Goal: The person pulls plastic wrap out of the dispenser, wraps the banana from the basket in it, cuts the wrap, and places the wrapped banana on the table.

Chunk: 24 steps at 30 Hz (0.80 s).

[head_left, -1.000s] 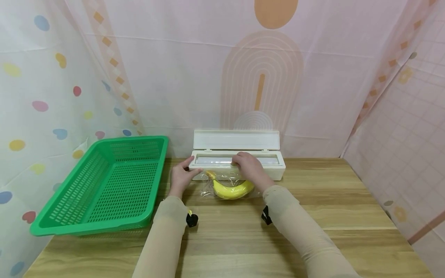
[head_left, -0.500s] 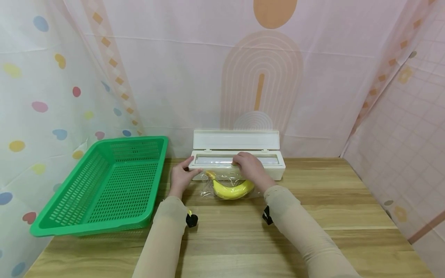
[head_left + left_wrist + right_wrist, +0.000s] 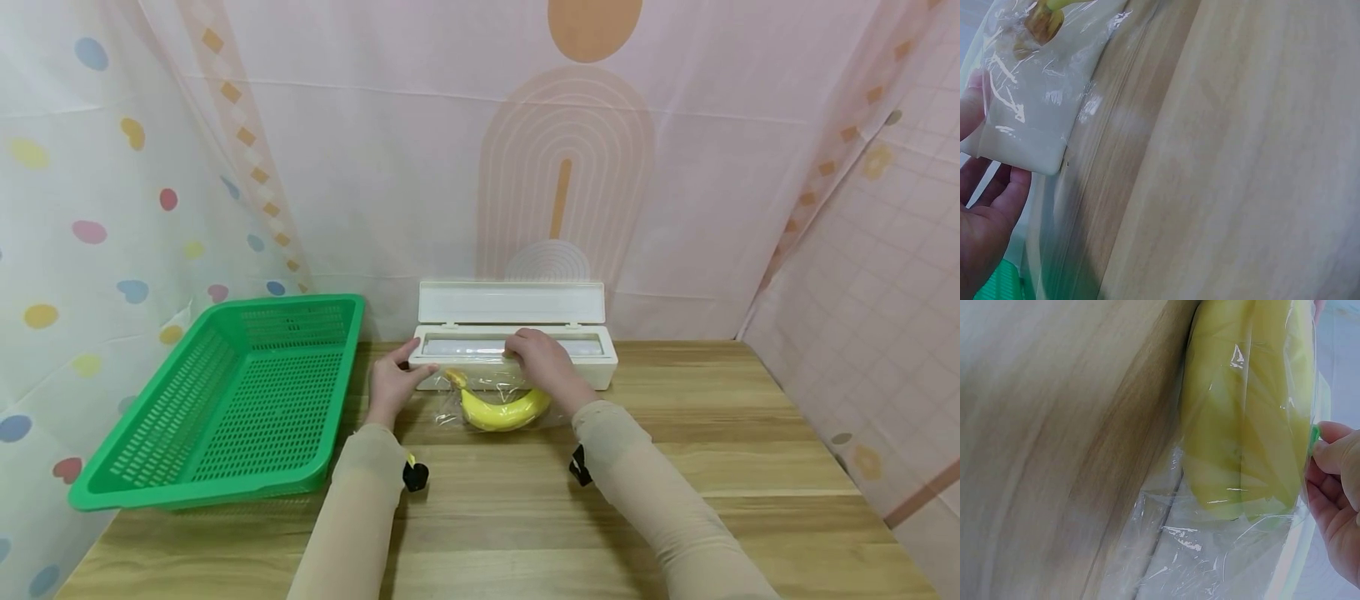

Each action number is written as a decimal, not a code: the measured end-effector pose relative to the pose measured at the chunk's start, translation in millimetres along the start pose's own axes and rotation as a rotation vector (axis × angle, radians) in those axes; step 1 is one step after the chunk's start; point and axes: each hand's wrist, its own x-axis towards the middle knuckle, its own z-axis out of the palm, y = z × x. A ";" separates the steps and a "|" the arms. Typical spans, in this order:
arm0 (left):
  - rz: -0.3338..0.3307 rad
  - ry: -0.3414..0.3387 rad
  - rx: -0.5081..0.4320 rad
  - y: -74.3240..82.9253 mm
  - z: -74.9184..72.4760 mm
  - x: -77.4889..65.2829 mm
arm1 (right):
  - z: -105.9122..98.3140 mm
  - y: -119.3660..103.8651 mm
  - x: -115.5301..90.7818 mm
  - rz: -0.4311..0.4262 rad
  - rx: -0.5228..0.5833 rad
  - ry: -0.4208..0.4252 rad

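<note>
A white cling film dispenser (image 3: 592, 377) stands at the table's back edge with its lid (image 3: 512, 302) raised. My left hand (image 3: 390, 385) grips its left end, thumb at the front and fingers round the end in the left wrist view. At the top front edge, my right hand (image 3: 547, 367) pinches a small green slider (image 3: 1314, 439), seen between thumb and forefinger in the right wrist view. Clear film (image 3: 1188, 537) runs from the dispenser over a yellow banana (image 3: 504, 414), which lies just in front of the box. The banana's brown-tipped stem (image 3: 1044, 24) points left.
Left of my arms sits a large green plastic basket (image 3: 258, 417) with mesh sides. Wood-grain table (image 3: 712, 467) spreads to the right and in front. Behind the dispenser hangs a patterned curtain (image 3: 405, 192), with more curtain along both sides.
</note>
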 end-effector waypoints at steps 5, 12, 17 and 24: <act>-0.003 -0.004 -0.003 1.0 -0.1 -0.3 | -1.1 0.9 -0.4 -0.009 -0.002 0.002; 0.001 0.004 -0.014 0.7 0.1 0.6 | -2.4 1.8 -1.4 0.003 0.005 -0.023; -0.008 0.005 -0.009 0.6 0.2 0.3 | -2.0 3.3 -1.6 0.002 -0.006 -0.023; 0.003 0.001 0.001 0.2 0.2 0.1 | -1.8 5.2 -2.5 -0.002 0.004 -0.009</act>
